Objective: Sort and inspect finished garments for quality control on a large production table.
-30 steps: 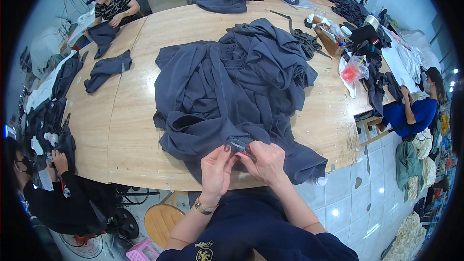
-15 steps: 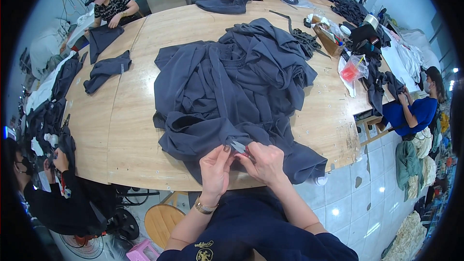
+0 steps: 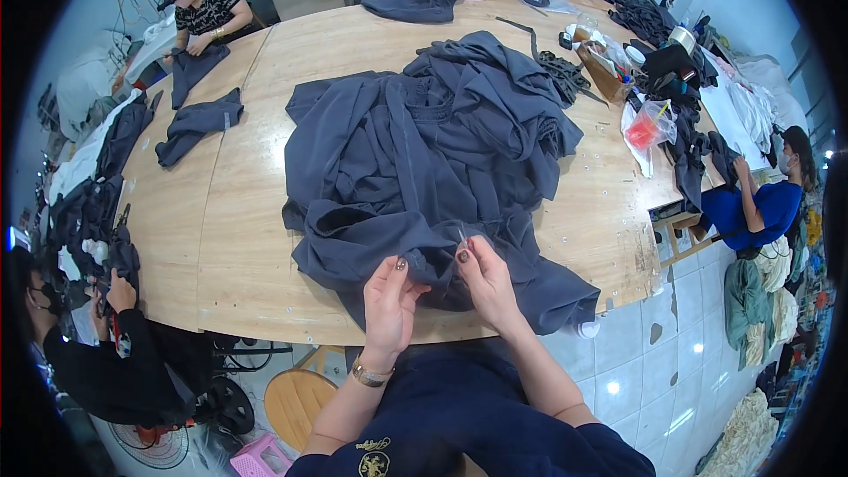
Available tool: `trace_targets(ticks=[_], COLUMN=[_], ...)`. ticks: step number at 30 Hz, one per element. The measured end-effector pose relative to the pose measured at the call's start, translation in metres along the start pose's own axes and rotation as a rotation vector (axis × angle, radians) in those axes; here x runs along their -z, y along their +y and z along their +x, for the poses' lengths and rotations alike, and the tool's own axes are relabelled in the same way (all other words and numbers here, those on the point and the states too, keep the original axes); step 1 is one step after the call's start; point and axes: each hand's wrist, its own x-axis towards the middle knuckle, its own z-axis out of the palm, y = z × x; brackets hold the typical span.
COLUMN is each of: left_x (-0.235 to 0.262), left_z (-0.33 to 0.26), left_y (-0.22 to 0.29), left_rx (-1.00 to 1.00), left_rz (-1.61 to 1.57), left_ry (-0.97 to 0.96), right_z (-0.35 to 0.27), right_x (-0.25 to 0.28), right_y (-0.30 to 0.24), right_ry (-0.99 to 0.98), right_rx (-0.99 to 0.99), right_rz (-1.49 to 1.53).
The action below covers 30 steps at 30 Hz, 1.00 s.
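A heap of dark grey garments (image 3: 424, 150) lies bunched on the table in front of me, its near end draping over the table's edge. My left hand (image 3: 389, 305) pinches a fold of this cloth between thumb and fingertips. Just right of it, my right hand (image 3: 488, 284) is closed on small thread snips (image 3: 462, 237), whose pale blades point away from me. The handles are mostly hidden in my fingers. A gap separates the two hands, with the dark cloth beneath them.
Around the pale wooden table (image 3: 247, 238) several people work on dark cloth. A loose dark piece (image 3: 201, 126) lies at the left. A plastic bag with red contents (image 3: 649, 124) sits at the right, near a clutter of bags and tools. A wooden stool (image 3: 300, 402) stands below.
My right hand has moved right, away from the left, and the snips have turned from pointing up-left over the cloth to nearly upright. My left hand still pinches the garment.
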Motion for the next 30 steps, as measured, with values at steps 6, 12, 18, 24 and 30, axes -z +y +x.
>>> trace_targets(ticks=[6, 12, 18, 24, 30], left_x=[0.004, 0.007, 0.030, 0.053, 0.065], left_z=[0.005, 0.003, 0.001, 0.008, 0.026], left_y=[0.007, 0.020, 0.042, 0.076, 0.067], left_rx=[-0.042, 0.040, 0.036, -0.079, -0.520], left_rz=[0.088, -0.010, -0.126, 0.064, 0.765], left_ry=[0.007, 0.004, -0.004, 0.020, 0.345], right_z=[0.006, 0.012, 0.027, 0.056, 0.054], right_x=[-0.009, -0.020, -0.029, -0.007, -0.007], right_y=[-0.001, -0.006, 0.021, 0.043, 0.013], right_ry=[-0.068, -0.024, 0.094, -0.069, -0.265], right_rx=[-0.020, 0.033, 0.235, -0.003, -0.413], right_rz=[0.232, 0.112, -0.422, 0.080, 0.609])
